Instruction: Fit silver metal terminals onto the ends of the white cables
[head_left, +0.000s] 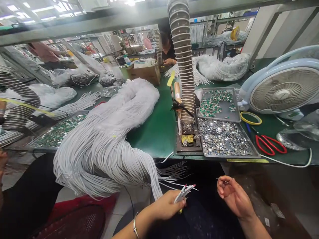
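Note:
My left hand [165,204], with a thin bangle on its wrist, grips the ends of several white cables [183,194] that fan out at the tips. These cables run back into a large looped bundle of white cables [104,149] draped from the green workbench [154,132] toward my lap. My right hand [234,199] is apart from the left, with its fingertips pinching a thin metal wire or pin [223,180]. Its exact kind is too small to tell.
Metal trays of small silver parts [223,137] and green circuit pieces [219,103] sit on the bench, beside red-handled scissors [270,145] and a white fan [282,94]. A ribbed extraction duct [183,49] rises from the bench. A co-worker's hand [169,61] shows beyond it.

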The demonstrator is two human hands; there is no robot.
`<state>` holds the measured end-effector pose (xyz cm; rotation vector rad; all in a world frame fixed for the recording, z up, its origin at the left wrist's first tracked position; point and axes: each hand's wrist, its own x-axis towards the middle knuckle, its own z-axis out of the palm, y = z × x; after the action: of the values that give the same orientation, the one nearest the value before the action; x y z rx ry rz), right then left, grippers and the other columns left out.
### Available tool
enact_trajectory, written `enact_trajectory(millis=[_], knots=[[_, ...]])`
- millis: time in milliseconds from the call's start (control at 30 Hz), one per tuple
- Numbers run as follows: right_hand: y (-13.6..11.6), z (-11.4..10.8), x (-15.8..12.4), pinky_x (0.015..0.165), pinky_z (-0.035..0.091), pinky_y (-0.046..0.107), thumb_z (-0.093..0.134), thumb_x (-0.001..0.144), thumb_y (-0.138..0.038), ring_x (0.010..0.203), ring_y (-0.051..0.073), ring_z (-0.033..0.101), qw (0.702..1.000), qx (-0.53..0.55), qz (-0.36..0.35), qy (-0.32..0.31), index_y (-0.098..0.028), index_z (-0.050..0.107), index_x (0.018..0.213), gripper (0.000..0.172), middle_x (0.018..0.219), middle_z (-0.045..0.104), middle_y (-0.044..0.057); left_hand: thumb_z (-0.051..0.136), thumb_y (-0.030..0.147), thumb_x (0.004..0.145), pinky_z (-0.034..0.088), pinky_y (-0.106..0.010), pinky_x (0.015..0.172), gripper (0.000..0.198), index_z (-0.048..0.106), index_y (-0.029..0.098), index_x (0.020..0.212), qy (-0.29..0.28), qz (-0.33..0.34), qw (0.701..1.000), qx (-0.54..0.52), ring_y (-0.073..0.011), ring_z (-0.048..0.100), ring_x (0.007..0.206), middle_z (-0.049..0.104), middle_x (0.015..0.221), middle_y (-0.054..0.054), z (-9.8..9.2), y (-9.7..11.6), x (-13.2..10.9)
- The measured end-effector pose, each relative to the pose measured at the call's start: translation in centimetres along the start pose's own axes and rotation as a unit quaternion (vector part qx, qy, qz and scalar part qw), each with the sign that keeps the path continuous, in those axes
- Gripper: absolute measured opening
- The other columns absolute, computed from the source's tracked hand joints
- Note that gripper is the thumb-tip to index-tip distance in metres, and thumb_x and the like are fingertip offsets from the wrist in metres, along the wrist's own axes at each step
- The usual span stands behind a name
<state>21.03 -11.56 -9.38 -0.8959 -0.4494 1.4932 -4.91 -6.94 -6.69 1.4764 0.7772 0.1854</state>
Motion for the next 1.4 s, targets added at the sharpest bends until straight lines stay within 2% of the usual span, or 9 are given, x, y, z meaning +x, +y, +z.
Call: enact_trajectory(millis=[233, 367, 467, 567, 700, 833, 1000, 1233, 1400], knots=[[-1.3, 0.9, 0.5, 0.052, 0.051, 0.027, 0.052, 0.087, -0.041, 0.059, 0.013, 0.06, 0.975, -0.176, -0.125, -0.048, -0.02, 0.07, 0.092, 0.028, 0.071, 0.064, 0.006, 0.048, 0.059, 0.081, 0.03, -0.024, 0.05, 0.043, 0.047, 0.017, 0.078, 0.139, 0.06, 0.979, -0.139, -0.008, 0.034, 0.05, 0.039, 0.057, 0.005, 0.2, 0.5, 2.5], [-3.2, 1.7, 0.7, 0.056, 0.053, 0.027, 0.046, 0.09, -0.036, 0.063, 0.014, 0.061, 0.93, -0.296, -0.21, -0.055, -0.02, 0.068, 0.094, 0.027, 0.077, 0.064, 0.006, 0.046, 0.06, 0.082, 0.037, -0.025, 0.054, 0.041, 0.041, 0.019, 0.077, 0.218, 0.12, 0.941, -0.231, -0.0087, 0.043, 0.051, 0.042, 0.06, 0.005, -0.8, 3.0, 3.4], [-4.4, 2.4, 0.9, 0.058, 0.052, 0.026, 0.042, 0.092, -0.031, 0.065, 0.013, 0.06, 0.895, -0.366, -0.253, -0.034, -0.021, 0.066, 0.096, 0.025, 0.077, 0.063, 0.004, 0.059, 0.049, 0.08, 0.04, -0.026, 0.055, 0.035, 0.043, 0.018, 0.073, 0.259, 0.146, 0.894, -0.336, -0.0075, 0.045, 0.05, 0.048, 0.063, 0.004, -2.0, 5.2, 3.8], [-5.6, 3.6, 1.4, 0.058, 0.05, 0.023, 0.044, 0.092, -0.026, 0.063, 0.011, 0.058, 0.848, -0.443, -0.292, 0.008, -0.022, 0.064, 0.093, 0.02, 0.074, 0.061, 0.002, 0.068, 0.04, 0.075, 0.032, -0.02, 0.047, 0.032, 0.046, 0.016, 0.073, 0.252, 0.128, 0.86, -0.425, -0.0031, 0.035, 0.043, 0.046, 0.059, 0.006, -3.0, 6.7, 4.1], [-7.3, 5.6, 3.2, 0.065, 0.049, 0.024, 0.05, 0.088, -0.022, 0.067, 0.012, 0.059, 0.744, -0.568, -0.346, 0.056, -0.023, 0.062, 0.091, 0.012, 0.076, 0.062, 0.0, 0.069, 0.038, 0.075, 0.029, -0.02, 0.047, 0.031, 0.048, 0.014, 0.071, 0.217, 0.121, 0.871, -0.424, -0.002, 0.035, 0.044, 0.045, 0.061, 0.005, -3.4, 7.0, 4.4], [-8.5, 6.9, 6.2, 0.073, 0.049, 0.028, 0.046, 0.087, -0.023, 0.08, 0.017, 0.062, 0.641, -0.687, -0.336, 0.056, -0.021, 0.06, 0.09, 0.015, 0.086, 0.066, 0.005, 0.069, 0.036, 0.075, 0.032, -0.022, 0.051, 0.027, 0.054, 0.013, 0.079, 0.181, 0.122, 0.896, -0.387, -0.0043, 0.039, 0.048, 0.043, 0.058, 0.006, -3.3, 6.3, 4.4], [-8.8, 7.3, 9.4, 0.073, 0.048, 0.032, 0.044, 0.084, -0.021, 0.08, 0.02, 0.061, 0.571, -0.776, -0.264, 0.035, -0.019, 0.061, 0.087, 0.018, 0.085, 0.065, 0.007, 0.07, 0.035, 0.075, 0.035, -0.024, 0.056, 0.028, 0.055, 0.014, 0.086, 0.185, 0.116, 0.896, -0.387, -0.0065, 0.042, 0.053, 0.045, 0.06, 0.005, -3.5, 6.0, 4.2], [-9.0, 7.8, 11.3, 0.066, 0.048, 0.03, 0.045, 0.079, -0.022, 0.072, 0.019, 0.061, 0.545, -0.814, -0.201, 0.024, -0.018, 0.063, 0.085, 0.019, 0.08, 0.064, 0.007, 0.07, 0.035, 0.074, 0.036, -0.026, 0.057, 0.026, 0.059, 0.012, 0.081, 0.201, 0.139, 0.871, -0.426, -0.0074, 0.043, 0.054, 0.047, 0.06, 0.003, -3.6, 6.8, 4.3], [-8.8, 7.1, 11.6, 0.064, 0.047, 0.031, 0.046, 0.078, -0.024, 0.069, 0.018, 0.06, 0.531, -0.817, -0.223, 0.016, -0.018, 0.063, 0.088, 0.02, 0.077, 0.061, 0.005, 0.074, 0.031, 0.07, 0.033, -0.025, 0.053, 0.03, 0.055, 0.014, 0.086, 0.244, 0.134, 0.841, -0.464, -0.0057, 0.044, 0.051, 0.053, 0.071, 0.001, -3.2, 7.1, 4.6]])
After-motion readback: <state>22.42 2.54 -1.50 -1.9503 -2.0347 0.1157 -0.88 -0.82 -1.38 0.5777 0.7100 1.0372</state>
